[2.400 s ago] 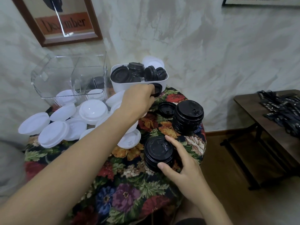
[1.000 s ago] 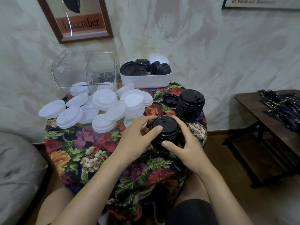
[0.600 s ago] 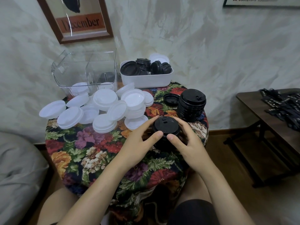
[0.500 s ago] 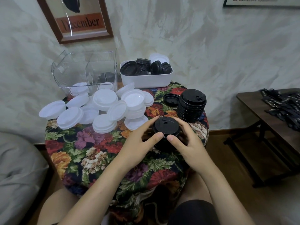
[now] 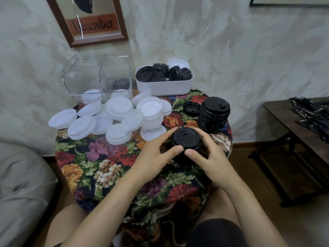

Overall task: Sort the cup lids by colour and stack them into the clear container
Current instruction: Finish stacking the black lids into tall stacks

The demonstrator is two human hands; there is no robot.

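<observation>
While the left hand (image 5: 156, 157) and the right hand (image 5: 211, 161) curl round a short stack of black lids (image 5: 186, 139) from either side, thumbs almost meeting at its near rim, that stack is toward the near right edge of the surface (image 5: 99, 164). A taller black stack (image 5: 214, 114) stands just behind it. White lids (image 5: 117, 118) crowd the left half, and the clear container (image 5: 98, 75) sits at the far left edge.

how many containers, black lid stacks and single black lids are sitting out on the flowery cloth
containers: 2, the clear container and the white tub
black lid stacks: 2, the tall stack and the short stack held between the left hand and right hand
single black lid: 1
total: 5
</observation>
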